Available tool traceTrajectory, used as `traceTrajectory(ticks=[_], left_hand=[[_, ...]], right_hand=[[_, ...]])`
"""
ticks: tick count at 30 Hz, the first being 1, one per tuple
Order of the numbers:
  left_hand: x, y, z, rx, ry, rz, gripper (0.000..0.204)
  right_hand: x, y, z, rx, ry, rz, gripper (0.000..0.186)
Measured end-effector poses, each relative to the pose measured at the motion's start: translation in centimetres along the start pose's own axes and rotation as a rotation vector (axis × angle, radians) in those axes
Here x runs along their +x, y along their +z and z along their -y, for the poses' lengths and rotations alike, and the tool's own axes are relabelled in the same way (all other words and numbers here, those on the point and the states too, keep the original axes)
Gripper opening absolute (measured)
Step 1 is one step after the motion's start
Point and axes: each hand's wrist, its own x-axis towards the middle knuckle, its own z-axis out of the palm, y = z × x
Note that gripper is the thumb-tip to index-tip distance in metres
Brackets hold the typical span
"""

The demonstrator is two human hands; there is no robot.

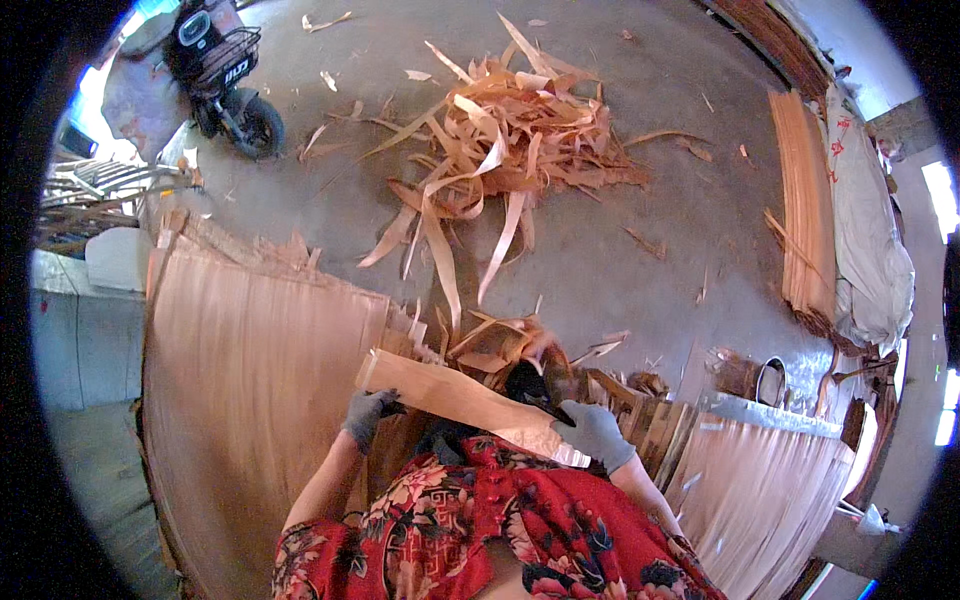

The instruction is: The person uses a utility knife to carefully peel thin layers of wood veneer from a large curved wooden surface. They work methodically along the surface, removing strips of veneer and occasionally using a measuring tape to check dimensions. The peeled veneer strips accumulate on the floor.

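Here your gloved left hand [368, 412] and right hand [594, 432] each pinch an end of 1 wood strip [455, 398], held level at your waist above the veneer stack [255, 400], probably to keep it from bending.

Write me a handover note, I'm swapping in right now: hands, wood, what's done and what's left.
Left hand, gloved, grips the near end of a veneer strip. Right hand, gloved, holds its other end with a dark tool, kind unclear. Large veneer sheet lies at left, a second stack at right. Done: scrap pile on the floor. Left: this strip in hand, unfinished.
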Motion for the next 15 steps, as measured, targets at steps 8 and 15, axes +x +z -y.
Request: traceTrajectory(ticks=[8, 15], left_hand=[[2.7, 6.0, -4.5, -0.044, 0.095, -0.078, 0.021], [7.7, 10.9, -7.6, -0.094, 0.196, -0.056, 0.026]], right_hand=[[7.5, -6.2, -4.4, -0.039, -0.132, -0.061, 0.031], [16.2, -14.3, -10.0, 0.034, -0.189, -0.087, 0.030]])
